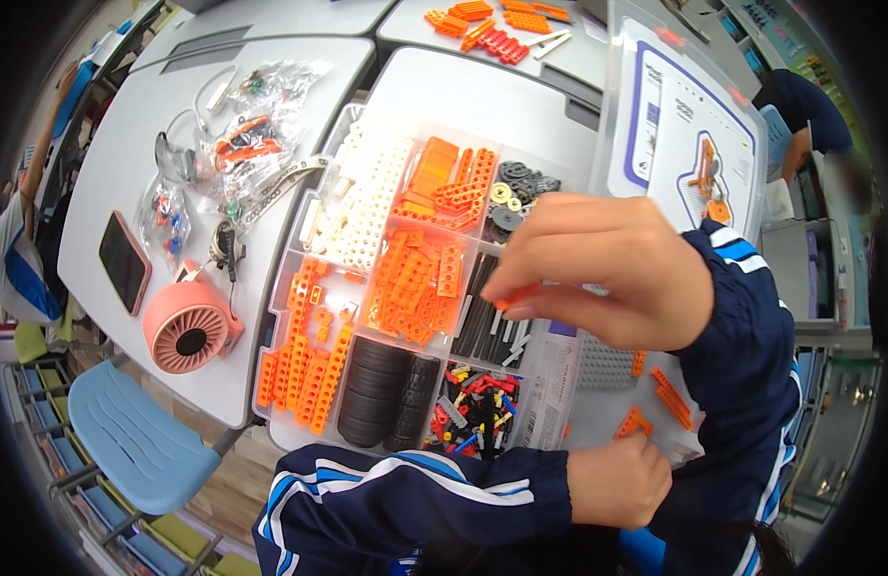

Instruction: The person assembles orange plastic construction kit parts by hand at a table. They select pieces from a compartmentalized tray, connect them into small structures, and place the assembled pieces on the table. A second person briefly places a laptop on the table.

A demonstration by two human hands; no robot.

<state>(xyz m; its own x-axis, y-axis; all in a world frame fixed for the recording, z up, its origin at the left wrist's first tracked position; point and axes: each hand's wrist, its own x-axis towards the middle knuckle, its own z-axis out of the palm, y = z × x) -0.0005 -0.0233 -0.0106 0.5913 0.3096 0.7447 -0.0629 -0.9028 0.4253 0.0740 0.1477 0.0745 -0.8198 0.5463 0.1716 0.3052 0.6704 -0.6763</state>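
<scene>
My right hand [602, 274] is raised over the divided clear plastic box [482, 245]. Its fingertips pinch a small orange building piece [517, 296], mostly covered by the fingers. Beneath it are black rods [474, 298] and grey gears [507, 221]. My left hand [620, 480] is curled closed at the box's near right, knuckles up; what it may hold is hidden. Just beyond it lies an orange angled piece [634, 422], and I cannot tell if they touch. An orange beam [671, 398] and a grey studded plate [607, 365] lie close by.
Other compartments hold white beams [367, 192], orange beams [309, 365], black tyres [375, 389] and small coloured connectors [477, 403]. Leftward are a pink fan [189, 322], a phone [125, 261] and bagged parts [247, 144]. A clear lid [626, 144] with a picture sheet stands at the right.
</scene>
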